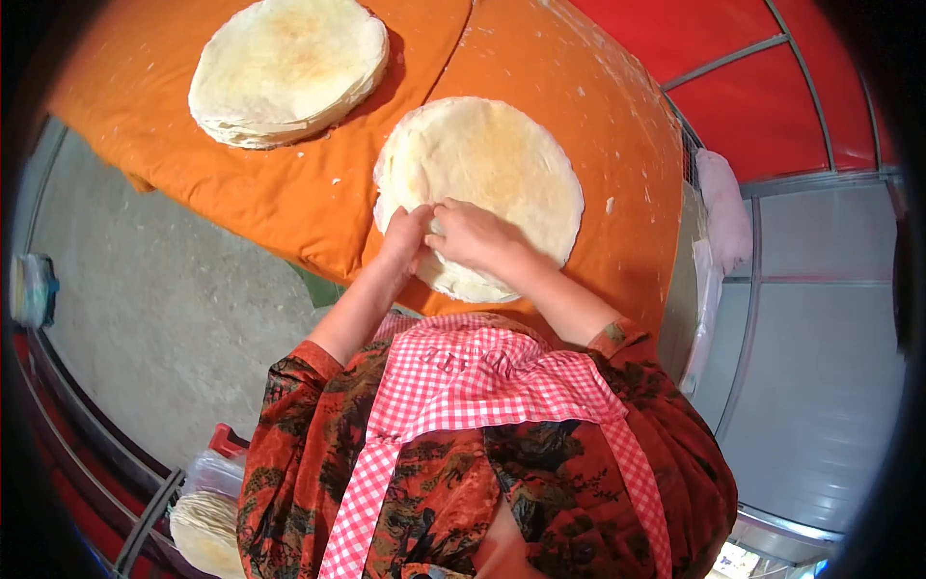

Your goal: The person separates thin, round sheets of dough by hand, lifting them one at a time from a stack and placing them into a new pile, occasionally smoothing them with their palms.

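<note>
A round, pale flatbread (492, 159) with light brown patches lies in front of me on the orange cloth, seemingly on top of others like it. My left hand (409, 234) is at its near left part, fingers curled and pressed together on the bread. Close beside it, my right hand (468, 234) has its fingers bent inward, pinching at the same spot. A bit of pale bread shows between the two hands. The fingertips are partly hidden by the hands themselves.
A thick stack of flatbreads (289, 63) sits on the orange cloth (260, 203) at the upper left. More flatbreads (207, 531) lie low at the bottom left, near a plastic bag. A pink-white bundle (723, 207) hangs beyond the table's right edge.
</note>
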Demonstrator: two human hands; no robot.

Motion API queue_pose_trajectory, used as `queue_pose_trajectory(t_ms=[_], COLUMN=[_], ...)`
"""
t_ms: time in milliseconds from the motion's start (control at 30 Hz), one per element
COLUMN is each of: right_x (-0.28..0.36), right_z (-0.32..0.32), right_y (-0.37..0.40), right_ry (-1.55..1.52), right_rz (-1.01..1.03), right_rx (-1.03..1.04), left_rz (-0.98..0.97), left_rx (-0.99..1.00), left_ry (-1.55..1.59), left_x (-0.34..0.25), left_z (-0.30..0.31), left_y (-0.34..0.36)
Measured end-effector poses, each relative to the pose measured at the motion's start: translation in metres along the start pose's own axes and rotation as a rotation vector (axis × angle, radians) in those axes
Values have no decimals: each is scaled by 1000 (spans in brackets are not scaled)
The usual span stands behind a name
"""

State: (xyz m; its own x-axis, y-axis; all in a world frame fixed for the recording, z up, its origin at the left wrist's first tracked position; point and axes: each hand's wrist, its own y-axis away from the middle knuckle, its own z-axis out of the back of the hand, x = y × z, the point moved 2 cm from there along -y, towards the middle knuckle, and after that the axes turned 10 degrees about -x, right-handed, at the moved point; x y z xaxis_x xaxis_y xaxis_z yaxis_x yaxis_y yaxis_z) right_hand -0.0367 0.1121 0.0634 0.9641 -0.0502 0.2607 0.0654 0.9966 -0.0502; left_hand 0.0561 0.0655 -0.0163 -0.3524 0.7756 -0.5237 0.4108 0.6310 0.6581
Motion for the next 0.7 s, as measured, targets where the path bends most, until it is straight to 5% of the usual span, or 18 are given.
queue_pose_trajectory(t_ms=[67, 100, 200, 300, 433, 633, 700], right_x=[2, -14, -16, -1, -5, 1, -5], right_z=[34, 19, 1, -16, -37, -39, -35], right_y=[-31, -46, -96, -126, -159, -170, -169], right_ry=[-125, -143, -229, -309, -32, 21, -203], right_rz=[-223, -57, 382, 684, 594, 477, 240], right_rx=[297, 14, -222, -198, 299, 318, 221], left_rz=[-86, -113, -163, -190, -206, -288, -286], left_rx=[16, -4, -65, -142, -156, -172, -168], left_ry=[49, -2, -142, -255, -289, -281, -279], left_x=[11, 19, 26, 13, 18, 31, 33], left_z=[2, 6, 12, 2, 6, 7, 8], left_y=[-8, -16, -28, -6, -12, -20, -21])
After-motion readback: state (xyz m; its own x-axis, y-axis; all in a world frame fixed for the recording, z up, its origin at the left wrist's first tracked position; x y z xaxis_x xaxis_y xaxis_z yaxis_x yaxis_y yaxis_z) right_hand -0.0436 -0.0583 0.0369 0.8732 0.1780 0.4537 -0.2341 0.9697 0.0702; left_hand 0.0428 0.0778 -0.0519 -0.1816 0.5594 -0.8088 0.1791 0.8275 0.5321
